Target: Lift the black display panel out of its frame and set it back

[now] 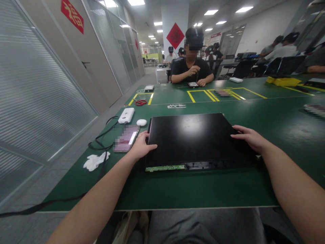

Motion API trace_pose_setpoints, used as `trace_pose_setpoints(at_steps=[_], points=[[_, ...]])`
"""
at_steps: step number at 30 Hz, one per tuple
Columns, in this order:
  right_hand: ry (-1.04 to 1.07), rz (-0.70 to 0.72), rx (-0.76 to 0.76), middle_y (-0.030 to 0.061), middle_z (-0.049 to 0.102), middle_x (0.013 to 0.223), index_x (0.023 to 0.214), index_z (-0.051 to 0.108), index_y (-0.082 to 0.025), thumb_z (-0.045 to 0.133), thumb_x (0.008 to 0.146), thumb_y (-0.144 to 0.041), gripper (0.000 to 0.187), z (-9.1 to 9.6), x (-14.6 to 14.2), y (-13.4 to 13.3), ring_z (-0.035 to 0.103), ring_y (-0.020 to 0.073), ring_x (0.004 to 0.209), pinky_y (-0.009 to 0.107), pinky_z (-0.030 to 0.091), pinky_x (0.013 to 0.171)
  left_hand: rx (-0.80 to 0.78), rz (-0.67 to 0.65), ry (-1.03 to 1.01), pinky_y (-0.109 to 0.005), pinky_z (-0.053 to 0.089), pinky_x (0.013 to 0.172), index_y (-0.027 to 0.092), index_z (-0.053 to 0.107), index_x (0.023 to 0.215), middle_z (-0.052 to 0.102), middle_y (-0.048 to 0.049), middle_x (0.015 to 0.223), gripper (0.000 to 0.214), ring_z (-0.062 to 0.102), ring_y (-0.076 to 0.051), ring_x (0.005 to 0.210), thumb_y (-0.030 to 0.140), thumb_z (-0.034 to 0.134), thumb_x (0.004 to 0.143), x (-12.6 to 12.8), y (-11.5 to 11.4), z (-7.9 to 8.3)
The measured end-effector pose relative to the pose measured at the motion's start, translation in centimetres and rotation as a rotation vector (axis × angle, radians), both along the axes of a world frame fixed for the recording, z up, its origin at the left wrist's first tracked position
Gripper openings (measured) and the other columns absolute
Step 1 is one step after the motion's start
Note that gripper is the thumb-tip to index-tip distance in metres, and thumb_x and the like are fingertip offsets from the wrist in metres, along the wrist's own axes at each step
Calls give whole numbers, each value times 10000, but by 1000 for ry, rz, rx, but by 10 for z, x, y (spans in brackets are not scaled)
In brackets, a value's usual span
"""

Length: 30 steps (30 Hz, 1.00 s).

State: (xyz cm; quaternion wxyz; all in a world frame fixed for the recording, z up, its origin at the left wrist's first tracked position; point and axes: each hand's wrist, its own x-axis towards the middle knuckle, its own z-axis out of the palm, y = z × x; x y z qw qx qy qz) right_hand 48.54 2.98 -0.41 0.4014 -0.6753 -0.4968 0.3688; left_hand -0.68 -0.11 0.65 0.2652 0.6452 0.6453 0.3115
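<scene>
A flat black panel (190,137), like a laptop lid or base, lies on the green table (177,189) in front of me. A green circuit board strip (165,168) shows along its near edge. My left hand (141,145) grips the panel's left edge, thumb on top, fingers wrapped round the side. My right hand (250,137) rests on the right edge, fingers stretched flat along the top surface.
Left of the panel lie a phone (126,138), a white power bank (126,115), a white earbud case (141,122), a black cable (101,142) and white gloves (95,161). Red scissors (140,102) sit further back. A person (193,64) sits opposite.
</scene>
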Motion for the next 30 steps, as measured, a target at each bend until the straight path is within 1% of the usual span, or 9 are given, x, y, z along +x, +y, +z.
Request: trace_pose_setpoints(at_steps=[2,5,10,14,18,20,23,27,30], points=[[19,-4,-2,99,549,1491,1143,673,-261,819,554,-352,615,0,0,0,433,316,1430,421,310,1200,-4,2,-8,-482,290,1188,165,616,1066,441,-202,1526,465,407,-353,1442,272,794,650,1,0,1],[23,-13,11,111,543,1494,1145,677,-247,820,551,-338,618,0,-1,-1,416,313,1441,406,305,1200,-8,9,-19,-491,291,1181,171,602,1039,441,-204,1528,451,402,-356,1443,260,798,642,1,-1,1],[6,3,9,96,511,1529,1168,679,-265,822,562,-333,626,-1,0,0,385,313,1464,427,290,1210,-9,11,-33,-495,303,1170,187,583,1013,441,-194,1531,444,403,-354,1440,261,797,632,2,-1,1],[-15,12,2,85,490,1547,1177,676,-279,828,554,-329,643,-2,2,0,377,315,1470,429,292,1212,-13,11,18,-506,293,1176,185,576,1009,429,-205,1534,454,408,-368,1431,286,801,628,1,-1,1],[-15,10,16,69,466,1567,1159,681,-274,823,539,-323,638,-2,2,0,392,316,1461,421,300,1209,5,-4,63,-519,299,1175,195,576,1011,447,-189,1515,464,416,-375,1422,318,805,626,-1,1,-1],[-32,12,23,71,479,1558,1156,685,-278,823,542,-330,632,-2,3,0,390,320,1462,432,302,1208,20,-14,83,-524,304,1173,197,576,1016,454,-185,1508,469,421,-376,1417,330,804,628,-2,2,-3],[-55,10,26,71,500,1540,1145,698,-281,822,547,-351,615,-3,3,1,391,330,1460,449,306,1206,30,-33,119,-526,306,1177,189,590,1065,455,-185,1499,505,425,-379,1414,347,799,633,-2,1,-2],[-70,12,38,40,524,1516,1096,725,-309,815,548,-393,562,-6,5,2,429,331,1436,465,331,1199,20,-103,147,-509,269,1209,218,632,1176,416,-157,1524,537,357,-368,1473,315,768,666,1,-3,1],[-89,22,59,34,592,1441,1085,739,-337,814,560,-399,534,-10,6,4,466,333,1409,477,371,1178,29,-124,148,-520,270,1208,236,631,1216,408,-150,1532,565,320,-379,1494,314,767,673,2,-4,2]])
